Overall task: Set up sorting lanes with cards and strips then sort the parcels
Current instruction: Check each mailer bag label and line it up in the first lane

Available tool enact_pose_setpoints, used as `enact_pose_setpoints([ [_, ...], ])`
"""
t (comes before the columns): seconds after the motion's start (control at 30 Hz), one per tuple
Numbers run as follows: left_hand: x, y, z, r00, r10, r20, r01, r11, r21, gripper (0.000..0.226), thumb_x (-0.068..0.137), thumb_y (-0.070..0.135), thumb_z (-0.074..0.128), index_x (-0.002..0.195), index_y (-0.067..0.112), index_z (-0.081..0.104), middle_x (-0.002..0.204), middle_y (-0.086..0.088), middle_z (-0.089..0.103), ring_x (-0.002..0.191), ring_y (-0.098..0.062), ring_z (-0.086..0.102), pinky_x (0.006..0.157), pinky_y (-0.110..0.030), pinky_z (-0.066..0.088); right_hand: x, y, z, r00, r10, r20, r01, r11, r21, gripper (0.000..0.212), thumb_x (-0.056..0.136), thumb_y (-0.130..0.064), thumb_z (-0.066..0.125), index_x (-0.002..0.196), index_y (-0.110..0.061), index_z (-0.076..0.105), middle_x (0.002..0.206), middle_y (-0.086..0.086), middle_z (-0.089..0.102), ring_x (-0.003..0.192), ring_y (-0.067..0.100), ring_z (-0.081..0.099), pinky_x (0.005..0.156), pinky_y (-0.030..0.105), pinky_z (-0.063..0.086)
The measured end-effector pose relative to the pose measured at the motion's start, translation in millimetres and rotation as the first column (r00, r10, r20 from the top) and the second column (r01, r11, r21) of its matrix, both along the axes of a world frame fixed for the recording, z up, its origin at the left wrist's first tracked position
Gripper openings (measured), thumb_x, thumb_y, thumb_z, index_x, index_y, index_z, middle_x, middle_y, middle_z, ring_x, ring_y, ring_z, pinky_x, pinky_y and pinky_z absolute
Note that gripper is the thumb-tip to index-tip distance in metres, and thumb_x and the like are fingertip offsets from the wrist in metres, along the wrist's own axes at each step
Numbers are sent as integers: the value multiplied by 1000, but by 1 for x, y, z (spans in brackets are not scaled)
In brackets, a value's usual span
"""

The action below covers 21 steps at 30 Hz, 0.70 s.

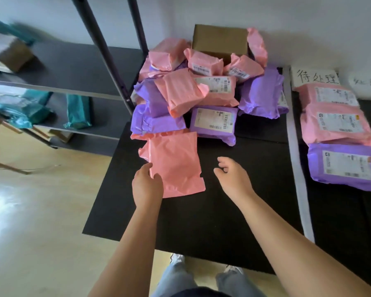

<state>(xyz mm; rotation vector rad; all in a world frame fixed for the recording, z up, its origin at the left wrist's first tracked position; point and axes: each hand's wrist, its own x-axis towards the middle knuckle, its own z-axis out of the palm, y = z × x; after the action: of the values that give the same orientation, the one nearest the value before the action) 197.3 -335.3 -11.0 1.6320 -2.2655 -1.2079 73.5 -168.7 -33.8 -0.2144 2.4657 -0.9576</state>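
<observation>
Teal-wrapped parcels (77,111) stood on the grey shelf (73,67) at the far left, blurred and well apart from the work. On the black mat (201,221) a flat pink parcel (176,161) lay plain side up, its far edge touching the pile (201,86) of pink and purple parcels heaped in front of a cardboard box (219,41).

The left grip (147,185), a bare hand, lay on the near left corner of that pink parcel, thumb on top and fingers at the edge. Whether it had pinched the corner or only touched it, I could not tell. The right grip (231,179) hovered just beside the parcel's right edge, fingers apart and loosely bent, holding nothing.

The parcel looked thin, light and soft, and its glossy film probably slippery and apt to sag if lifted by one corner. A hold on both side edges, thumbs on top, would likely carry it best and let it be turned over to find a label.

Further right, a white strip (296,157) marked the lane edge. Beyond it a handwritten card (315,78) headed a row of two pink parcels and a purple one (343,166), labels up.
</observation>
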Motion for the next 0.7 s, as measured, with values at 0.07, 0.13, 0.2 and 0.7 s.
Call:
enact_pose_setpoints([
  [0.07,12,-8,-9,997,-50,65,49,999,13,47,96,12,51,142,19,49,136,-4,58,119,-26,58,96,-42,49,14,-13,-13,998,52,47,-55,996,72,49,99,-27,58,147,-26,45,142,-4,55,123,14,56,83,23,40],
  [0.13,22,-15,-19,986,-113,120,112,994,15,46,97,16,51,143,21,47,134,-3,60,116,-26,60,97,-42,51,25,-24,-24,994,77,79,-87,987,134,52,99,-29,57,149,-27,42,145,-2,52,125,17,56,83,24,40],
  [0.2,30,-19,-28,967,-198,160,198,980,15,47,97,18,49,143,24,45,126,-2,63,107,-25,62,94,-44,54,34,-31,-31,989,103,106,-122,974,192,53,100,-29,55,151,-28,38,145,-2,51,123,18,57,80,25,42],
  [0.7,27,-39,5,939,-299,-169,294,954,-57,41,90,14,60,127,33,61,78,13,60,68,-3,58,56,-18,45,39,-33,-10,947,-289,142,292,956,-2,49,95,-17,59,142,-27,48,125,-3,60,92,9,54,57,19,36],
])
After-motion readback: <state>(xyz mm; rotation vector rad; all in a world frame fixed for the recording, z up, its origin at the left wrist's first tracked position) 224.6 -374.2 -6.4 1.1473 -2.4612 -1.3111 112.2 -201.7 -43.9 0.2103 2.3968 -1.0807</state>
